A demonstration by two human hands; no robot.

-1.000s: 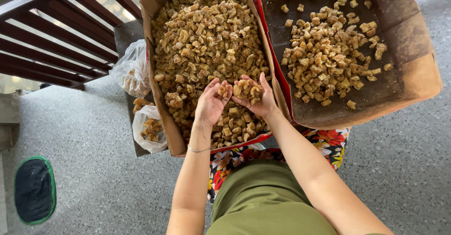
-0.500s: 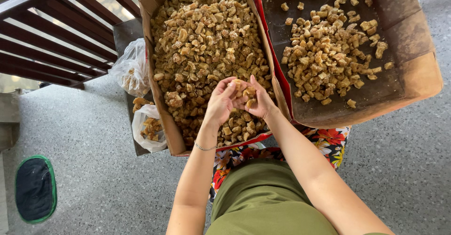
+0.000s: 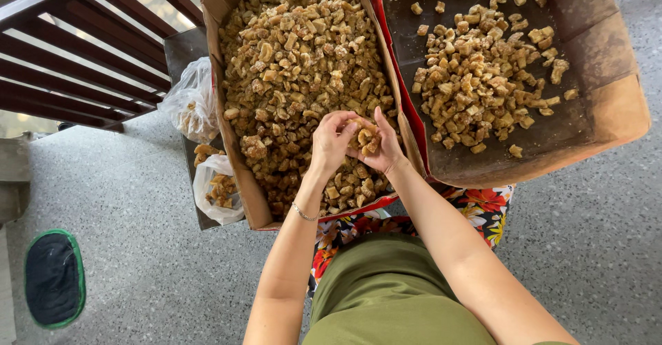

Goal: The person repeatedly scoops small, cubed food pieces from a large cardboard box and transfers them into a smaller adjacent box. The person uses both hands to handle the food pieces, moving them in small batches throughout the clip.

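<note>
I cup a clump of brown chunks (image 3: pixel 365 138) between my left hand (image 3: pixel 331 142) and right hand (image 3: pixel 385 150), both closed around it, over the near end of the full cardboard box (image 3: pixel 243 179).

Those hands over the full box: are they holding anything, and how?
Yes. The left hand and right hand cup a small clump of brown chunks between fingers and palms, above the full cardboard box.

I count two cardboard boxes (image 3: pixel 238 179) (image 3: pixel 607 121) of brown chunks, two plastic bags (image 3: pixel 189 103) (image 3: pixel 217 190), one green-edged mat (image 3: pixel 54 277), two hands (image 3: pixel 329 141) (image 3: pixel 383 153), one bracelet (image 3: pixel 303 214).
</note>
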